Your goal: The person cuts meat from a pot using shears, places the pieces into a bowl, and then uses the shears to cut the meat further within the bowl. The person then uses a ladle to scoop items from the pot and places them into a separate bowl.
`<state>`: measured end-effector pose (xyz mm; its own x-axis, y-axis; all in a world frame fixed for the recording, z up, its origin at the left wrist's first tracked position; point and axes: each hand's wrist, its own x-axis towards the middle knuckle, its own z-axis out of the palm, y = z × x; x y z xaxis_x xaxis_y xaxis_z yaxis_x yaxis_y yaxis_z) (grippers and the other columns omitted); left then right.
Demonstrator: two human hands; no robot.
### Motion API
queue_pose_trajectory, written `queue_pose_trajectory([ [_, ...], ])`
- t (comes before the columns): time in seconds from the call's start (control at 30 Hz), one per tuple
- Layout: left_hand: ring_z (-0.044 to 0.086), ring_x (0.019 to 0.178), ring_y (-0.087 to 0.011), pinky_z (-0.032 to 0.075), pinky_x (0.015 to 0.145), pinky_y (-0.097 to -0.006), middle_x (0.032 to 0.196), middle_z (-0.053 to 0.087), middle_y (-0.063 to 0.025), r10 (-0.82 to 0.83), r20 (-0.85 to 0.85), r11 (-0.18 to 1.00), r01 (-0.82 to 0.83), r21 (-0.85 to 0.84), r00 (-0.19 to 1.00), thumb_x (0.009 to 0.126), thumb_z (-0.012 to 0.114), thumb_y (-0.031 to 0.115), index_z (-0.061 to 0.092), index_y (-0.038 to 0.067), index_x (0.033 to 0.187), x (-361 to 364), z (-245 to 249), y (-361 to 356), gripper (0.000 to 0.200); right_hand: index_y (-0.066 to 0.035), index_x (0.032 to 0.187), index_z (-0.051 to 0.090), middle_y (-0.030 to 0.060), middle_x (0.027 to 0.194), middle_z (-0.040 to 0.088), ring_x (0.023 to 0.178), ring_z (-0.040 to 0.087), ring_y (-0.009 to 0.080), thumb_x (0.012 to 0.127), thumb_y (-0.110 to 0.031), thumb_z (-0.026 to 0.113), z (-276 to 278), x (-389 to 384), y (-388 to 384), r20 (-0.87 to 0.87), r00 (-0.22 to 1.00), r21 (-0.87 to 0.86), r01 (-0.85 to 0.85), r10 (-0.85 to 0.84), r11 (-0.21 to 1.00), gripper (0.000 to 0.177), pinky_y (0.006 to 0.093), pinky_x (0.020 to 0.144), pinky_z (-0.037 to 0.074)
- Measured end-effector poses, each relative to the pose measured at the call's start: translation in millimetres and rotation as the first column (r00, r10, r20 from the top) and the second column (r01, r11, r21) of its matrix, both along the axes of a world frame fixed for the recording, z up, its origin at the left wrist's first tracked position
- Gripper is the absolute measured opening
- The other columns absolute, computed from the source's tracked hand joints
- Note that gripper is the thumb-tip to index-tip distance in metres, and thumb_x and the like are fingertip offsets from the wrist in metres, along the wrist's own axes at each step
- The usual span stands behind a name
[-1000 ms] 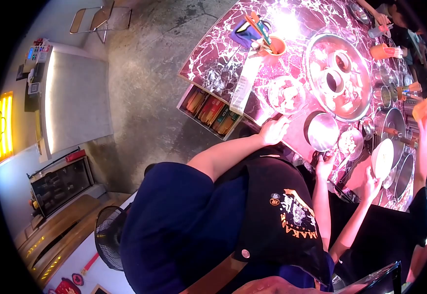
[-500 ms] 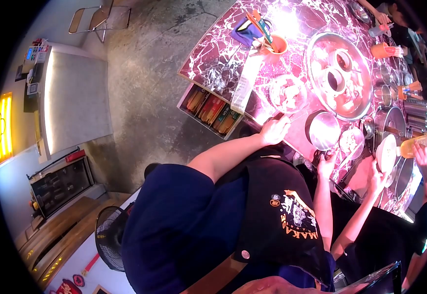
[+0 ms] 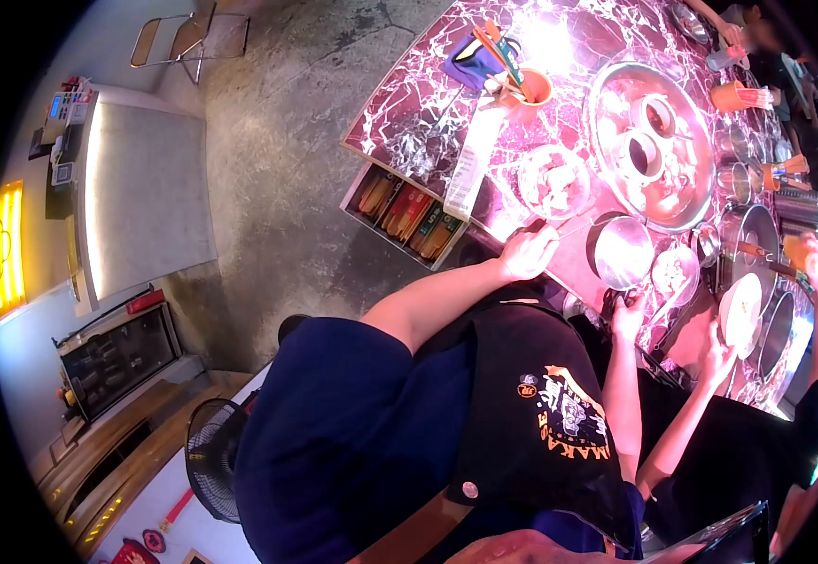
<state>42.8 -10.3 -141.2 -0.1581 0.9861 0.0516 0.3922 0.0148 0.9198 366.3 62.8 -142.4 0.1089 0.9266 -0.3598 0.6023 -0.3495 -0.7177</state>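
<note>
My left hand [image 3: 529,252] rests at the near table edge, fingers curled on a small dark thing that I cannot make out. Just beyond it is a clear bowl [image 3: 553,182] with pale pieces inside. My right hand [image 3: 628,318] is closed around the dark handle of a round metal pan [image 3: 623,253]. Right of that pan sits a small bowl of pale food [image 3: 676,274]. Farther back, a large metal tray [image 3: 677,193] holds two dark-centred rings [image 3: 641,154].
At the right, a co-worker's hand [image 3: 715,355] holds a tilted white bowl [image 3: 740,310]; their other hand [image 3: 807,256] is above pots. An orange cup with utensils [image 3: 537,89], a paper strip [image 3: 473,162] and an open drawer of packets [image 3: 401,214] lie left.
The co-worker's far hand has moved up and back, and the yellow cup it held is no longer plainly visible. Their white bowl has shifted slightly. My hands have hardly moved.
</note>
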Motion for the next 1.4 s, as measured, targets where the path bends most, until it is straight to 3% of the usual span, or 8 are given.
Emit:
queue_pose_trajectory([
  [0.27, 0.067, 0.069, -0.0399, 0.05, 0.062, -0.0516, 0.074, 0.067, -0.016, 0.004, 0.014, 1.0, -0.005, 0.03, 1.0, 0.099, 0.055, 0.022, 0.054, 0.009, 0.104, -0.4, 0.6, 0.4, 0.013, -0.002, 0.111, 0.047, 0.0114, 0.094, 0.067, 0.083, 0.065, 0.0163, 0.088, 0.005, 0.064, -0.9, 1.2, 0.6, 0.0, 1.0, -0.017, 0.024, -0.024, 1.0, 0.029, 0.0288, 0.075, 0.051],
  [0.33, 0.066, 0.068, -0.0427, 0.05, 0.061, -0.0556, 0.072, 0.066, -0.0197, -0.004, 0.017, 0.998, 0.003, 0.063, 1.0, 0.1, 0.051, 0.024, 0.053, 0.011, 0.105, -1.0, 2.2, 0.7, 0.013, -0.002, 0.111, 0.048, 0.011, 0.093, 0.067, 0.082, 0.064, 0.0159, 0.088, 0.004, 0.065, -6.8, 5.4, 0.1, -0.01, 1.0, 0.002, 0.02, -0.02, 1.0, 0.029, 0.0284, 0.074, 0.051],
  [0.57, 0.066, 0.068, -0.0407, 0.05, 0.061, -0.052, 0.071, 0.065, -0.0175, 0.001, -0.02, 1.0, -0.001, 0.028, 1.0, 0.098, 0.056, 0.02, 0.055, 0.009, 0.101, -1.7, 3.1, -0.5, 0.012, -0.001, 0.11, 0.051, 0.01, 0.093, 0.066, 0.082, 0.063, 0.0157, 0.089, 0.002, 0.066, -7.0, 9.9, 1.3, 0.019, 0.999, -0.036, 0.027, -0.026, 0.999, 0.026, 0.0297, 0.074, 0.051],
  [0.63, 0.066, 0.068, -0.0402, 0.05, 0.06, -0.0516, 0.071, 0.065, -0.0169, 0.009, 0.012, 0.998, -0.009, 0.055, 1.0, 0.098, 0.055, 0.02, 0.055, 0.009, 0.101, 0.2, 0.6, 0.1, 0.011, -0.001, 0.109, 0.052, 0.0104, 0.093, 0.066, 0.082, 0.064, 0.0169, 0.088, 0.001, 0.067, -13.3, 12.8, 1.8, 0.052, 0.998, 0.044, -0.022, 0.02, 0.999, 0.026, 0.031, 0.074, 0.051],
  [0.93, 0.066, 0.067, -0.04, 0.05, 0.06, -0.0509, 0.071, 0.065, -0.0175, 0.005, 0.001, 0.998, -0.005, 0.06, 1.0, 0.098, 0.057, 0.019, 0.056, 0.009, 0.101, -1.7, 2.5, 0.5, 0.011, 0.002, 0.109, 0.053, 0.0153, 0.095, 0.067, 0.088, 0.066, 0.0245, 0.087, -0.003, 0.069, 0.6, 2.3, -1.5, 0.129, 0.991, 0.029, -0.03, 0.026, 0.999, 0.028, 0.0365, 0.082, 0.052],
  [1.17, 0.067, 0.068, -0.04, 0.05, 0.06, -0.0509, 0.072, 0.065, -0.0179, -0.004, 0.008, 0.998, 0.004, 0.056, 1.0, 0.098, 0.057, 0.019, 0.056, 0.008, 0.101, -1.9, 1.9, 0.9, 0.011, 0.002, 0.108, 0.053, 0.0138, 0.095, 0.067, 0.086, 0.065, 0.0224, 0.087, -0.002, 0.069, -2.8, 3.9, 0.6, 0.138, 0.99, 0.008, -0.029, 0.027, 1.0, 0.026, 0.0357, 0.08, 0.052],
  [1.23, 0.067, 0.068, -0.0399, 0.05, 0.06, -0.0508, 0.072, 0.065, -0.0179, -0.003, 0.004, 0.998, 0.003, 0.066, 1.0, 0.098, 0.057, 0.019, 0.056, 0.008, 0.1, -2.1, 1.6, 0.9, 0.011, 0.001, 0.108, 0.053, 0.0123, 0.094, 0.067, 0.084, 0.064, 0.0202, 0.087, -0.001, 0.069, -0.8, 2.1, 0.3, 0.05, 0.999, 0.006, -0.012, 0.012, 1.0, 0.026, 0.0341, 0.078, 0.052],
  [1.4, 0.067, 0.069, -0.0396, 0.051, 0.061, -0.0504, 0.073, 0.066, -0.0179, -0.005, 0.007, 0.996, 0.005, 0.086, 1.0, 0.098, 0.057, 0.019, 0.057, 0.008, 0.1, -2.6, 3.8, 0.7, 0.011, 0.001, 0.108, 0.053, 0.0108, 0.091, 0.065, 0.081, 0.063, 0.0185, 0.087, -0.001, 0.069, -3.7, 6.3, 2.4, 0.097, 0.995, 0.005, -0.031, 0.03, 1.0, 0.025, 0.0329, 0.076, 0.051],
])
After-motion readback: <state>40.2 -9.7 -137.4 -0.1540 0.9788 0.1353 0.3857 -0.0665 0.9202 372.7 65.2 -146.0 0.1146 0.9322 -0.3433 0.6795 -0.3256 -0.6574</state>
